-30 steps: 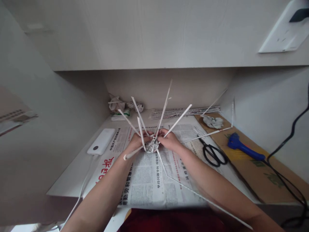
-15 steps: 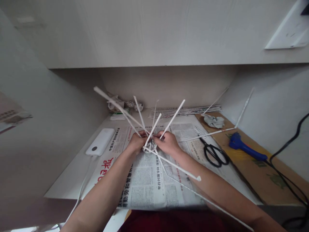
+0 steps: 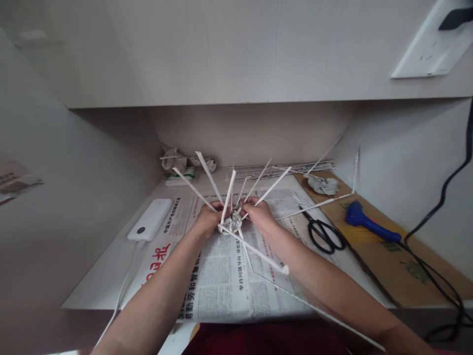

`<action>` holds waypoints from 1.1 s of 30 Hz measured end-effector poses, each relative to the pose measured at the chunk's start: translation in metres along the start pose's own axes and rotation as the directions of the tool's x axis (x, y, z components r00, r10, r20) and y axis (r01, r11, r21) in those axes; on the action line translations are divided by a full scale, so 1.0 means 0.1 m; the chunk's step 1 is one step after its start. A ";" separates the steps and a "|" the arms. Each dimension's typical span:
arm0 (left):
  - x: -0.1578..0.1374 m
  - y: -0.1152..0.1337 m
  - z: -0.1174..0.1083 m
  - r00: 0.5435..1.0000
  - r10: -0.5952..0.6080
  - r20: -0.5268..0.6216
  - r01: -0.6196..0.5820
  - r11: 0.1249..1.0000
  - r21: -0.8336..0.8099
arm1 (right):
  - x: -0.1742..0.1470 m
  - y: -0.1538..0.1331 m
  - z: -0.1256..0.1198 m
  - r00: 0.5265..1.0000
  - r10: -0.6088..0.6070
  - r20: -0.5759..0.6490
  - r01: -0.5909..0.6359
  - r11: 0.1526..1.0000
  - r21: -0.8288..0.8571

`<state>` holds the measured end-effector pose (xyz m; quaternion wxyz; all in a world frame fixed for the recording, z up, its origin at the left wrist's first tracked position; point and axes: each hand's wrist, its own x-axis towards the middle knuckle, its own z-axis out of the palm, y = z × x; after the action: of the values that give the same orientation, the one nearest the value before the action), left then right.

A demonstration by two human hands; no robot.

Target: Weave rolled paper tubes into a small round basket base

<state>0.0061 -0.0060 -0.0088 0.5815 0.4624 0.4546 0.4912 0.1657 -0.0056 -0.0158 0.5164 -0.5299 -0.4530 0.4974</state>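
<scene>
A small woven piece of rolled newspaper sticks (image 3: 232,224) is held just above the newspaper sheet (image 3: 218,286), its white sticks fanning out in several directions. My left hand (image 3: 207,218) is closed on its left side, with one paper stick (image 3: 194,188) rising past the fingers. On the opposite side, my right hand (image 3: 260,213) pinches the woven piece near the base of another stick (image 3: 274,185). The fingertips of both hands are partly hidden by the sticks. A long thin paper strand (image 3: 314,306) trails from the piece across my right forearm.
Black scissors (image 3: 325,235) and a blue glue gun (image 3: 371,224) lie to the right, the gun on cardboard (image 3: 380,261). A white power bank (image 3: 151,219) with a cable sits left. Paper sticks (image 3: 258,171) lie along the back, below an overhanging white panel (image 3: 229,54).
A long stick that slanted up to the left from the woven piece no longer points there; a thin one now slants up to the right near my right hand. Both hands stay at the piece.
</scene>
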 end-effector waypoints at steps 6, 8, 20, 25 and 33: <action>-0.01 0.05 -0.07 0.995 0.025 0.100 -0.036 0.994 0.108 | -0.09 -0.11 0.03 0.996 0.087 -0.027 -0.084 0.990 0.110; -0.03 0.08 -0.07 0.989 0.040 0.143 -0.064 0.983 0.171 | -0.08 -0.15 0.01 0.994 0.101 -0.051 -0.092 0.984 0.151; -0.01 0.09 -0.13 0.980 -0.024 0.195 -0.032 0.959 0.280 | -0.01 -0.32 -0.11 0.973 0.209 -0.100 -0.161 0.922 0.352; -0.04 0.15 -0.13 0.978 0.014 0.209 -0.085 0.939 0.334 | -0.02 -0.27 -0.10 0.964 0.263 0.039 -0.255 0.869 0.424; 0.05 0.07 -0.16 1.000 0.006 0.028 -0.010 0.993 0.122 | -0.02 -0.39 -0.16 0.912 -0.292 -0.288 0.379 0.868 0.322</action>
<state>-0.0103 0.0010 -0.0044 0.5564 0.5056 0.4738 0.4585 0.1827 -0.0074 0.0232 0.7348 -0.3893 -0.3736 0.4110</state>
